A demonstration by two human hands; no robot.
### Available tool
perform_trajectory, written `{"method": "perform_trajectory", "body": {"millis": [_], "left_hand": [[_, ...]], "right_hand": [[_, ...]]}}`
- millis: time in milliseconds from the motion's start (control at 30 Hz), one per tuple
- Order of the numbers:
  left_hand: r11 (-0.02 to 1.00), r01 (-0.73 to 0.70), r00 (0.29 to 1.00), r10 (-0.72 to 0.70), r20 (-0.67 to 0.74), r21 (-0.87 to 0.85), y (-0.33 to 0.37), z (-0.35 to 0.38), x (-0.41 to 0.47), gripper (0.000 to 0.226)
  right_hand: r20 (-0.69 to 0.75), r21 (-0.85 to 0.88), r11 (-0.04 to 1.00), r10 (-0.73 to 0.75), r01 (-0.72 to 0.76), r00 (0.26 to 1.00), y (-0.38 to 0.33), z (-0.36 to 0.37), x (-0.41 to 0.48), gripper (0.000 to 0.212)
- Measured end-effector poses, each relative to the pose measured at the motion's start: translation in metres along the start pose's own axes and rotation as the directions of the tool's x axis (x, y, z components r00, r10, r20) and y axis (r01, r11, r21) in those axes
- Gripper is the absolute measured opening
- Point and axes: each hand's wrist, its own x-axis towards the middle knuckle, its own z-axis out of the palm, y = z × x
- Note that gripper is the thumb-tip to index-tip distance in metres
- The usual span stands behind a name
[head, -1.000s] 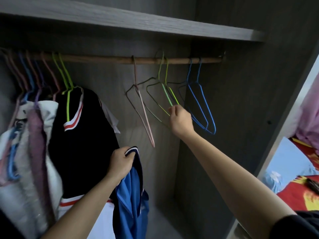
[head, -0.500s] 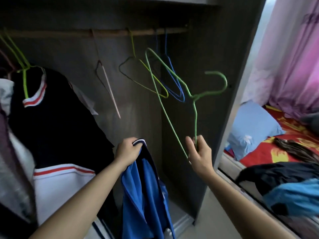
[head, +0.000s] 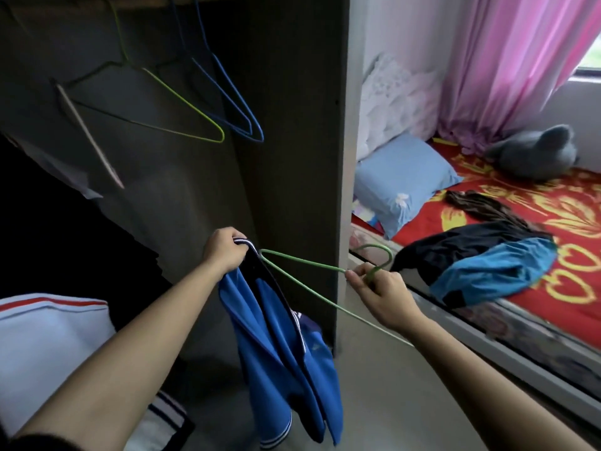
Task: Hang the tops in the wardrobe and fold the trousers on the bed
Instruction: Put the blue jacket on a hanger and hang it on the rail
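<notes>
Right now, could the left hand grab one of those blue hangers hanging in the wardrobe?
Probably not yet: the left hand grips the blue top, so it is occupied. The blue hangers hang above it, nothing between.

The top edge is cutting off the hooks of the blue hangers (head: pixel 260 138), while the right hand (head: pixel 387 296) is covering the neck of the green hanger (head: pixel 374 246)

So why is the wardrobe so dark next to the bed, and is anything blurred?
Head view: daylight through the pink curtain lights the bed, while the wardrobe interior lies in shadow; the hanging pink hanger smears, and the green hanger in the right hand looks sharper.
</notes>
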Motion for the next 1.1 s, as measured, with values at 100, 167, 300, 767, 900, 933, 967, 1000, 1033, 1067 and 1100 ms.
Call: {"method": "perform_trajectory", "body": {"millis": [100, 167, 300, 767, 900, 933, 967, 1000, 1033, 1067, 1100], "left_hand": [[0.989, -0.083, 0.997, 0.081, 0.018, 0.121, 0.012, 0.007, -0.001, 0.014], [0.974, -0.139, 0.99, 0.138, 0.016, 0.18, 0.021, 0.013, -0.003, 0.013], [0.961, -0.144, 0.984, 0.164, -0.067, 0.237, 0.032, 0.015, -0.01, 0.01], [0.933, -0.317, 0.947, 0.302, 0.108, 0.17, 0.074, 0.018, -0.054, 0.008], [0.978, -0.157, 0.966, 0.182, 0.186, -0.138, 0.084, 0.014, -0.057, 0.006], [0.973, -0.137, 0.965, 0.173, 0.197, -0.187, 0.085, 0.01, -0.057, 0.004], [0.967, -0.139, 0.963, 0.183, 0.2, -0.214, 0.085, 0.005, -0.058, 0.004], [0.96, -0.159, 0.959, 0.206, 0.194, -0.229, 0.085, 0.0, -0.058, 0.005], [0.951, -0.189, 0.956, 0.235, 0.175, -0.245, 0.086, -0.005, -0.057, 0.006], [0.94, -0.215, 0.954, 0.26, 0.147, -0.266, 0.087, -0.01, -0.055, 0.008], [0.929, -0.23, 0.954, 0.274, 0.121, -0.29, 0.091, -0.015, -0.054, 0.009]], "right_hand": [[0.062, -0.028, 0.999, -0.02, 0.022, 0.998, 0.004, -0.015, -0.016, 0.039], [0.076, -0.016, 1.0, -0.016, 0.017, 0.997, 0.003, -0.022, -0.023, 0.047], [0.0, 0.002, 0.999, -0.05, 0.05, 0.999, -0.001, -0.035, -0.03, 0.048], [0.187, 0.085, 0.975, 0.187, -0.206, 0.964, -0.043, 0.002, -0.012, 0.044], [0.194, 0.258, 0.874, 0.37, -0.411, 0.909, -0.041, 0.009, 0.011, 0.046], [0.152, 0.349, 0.847, 0.372, -0.402, 0.916, -0.041, 0.005, 0.018, 0.044], [0.08, 0.421, 0.837, 0.348, -0.348, 0.934, -0.042, 0.0, 0.024, 0.042], [-0.016, 0.446, 0.858, 0.292, -0.254, 0.956, -0.043, -0.004, 0.03, 0.04], [-0.109, 0.431, 0.89, 0.216, -0.149, 0.97, -0.046, -0.007, 0.034, 0.039], [-0.176, 0.402, 0.913, 0.146, -0.065, 0.973, -0.048, -0.007, 0.036, 0.039], [-0.204, 0.378, 0.926, 0.107, -0.023, 0.973, -0.05, -0.003, 0.036, 0.04]]}}
